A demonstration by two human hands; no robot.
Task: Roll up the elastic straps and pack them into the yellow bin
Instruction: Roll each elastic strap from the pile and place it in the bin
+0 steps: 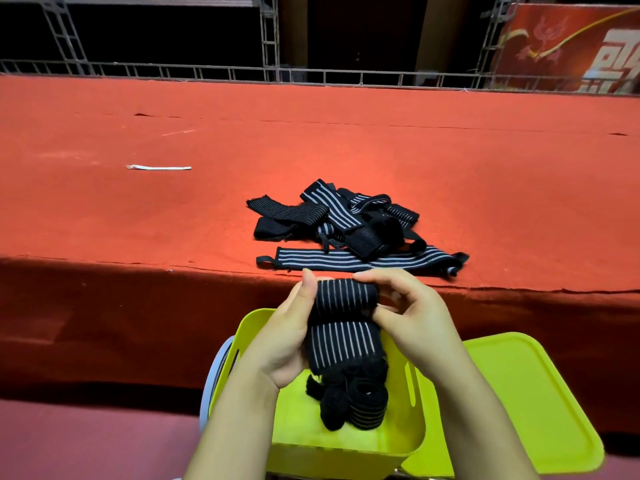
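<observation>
I am holding a black elastic strap with thin white stripes (343, 317) between both hands, just above the yellow bin (346, 441). My left hand (289, 334) is cupping the strap's left side, thumb up along the roll's end. My right hand (412, 313) is pinching the roll at the top right, fingers curled over it, so both hands are closed on this strap. The upper part is wound into a roll, and a flat length is hanging down from it toward the bin. Inside the bin, rolled black straps (353, 400) are lying bunched together near the middle. To the right of the bin, a yellow lid (519, 403) is lying flat. Beyond my hands, a pile of loose straps (349, 223) is lying tangled on the red platform (138, 209), with one long strap (363, 261) stretched out flat along its near edge.
</observation>
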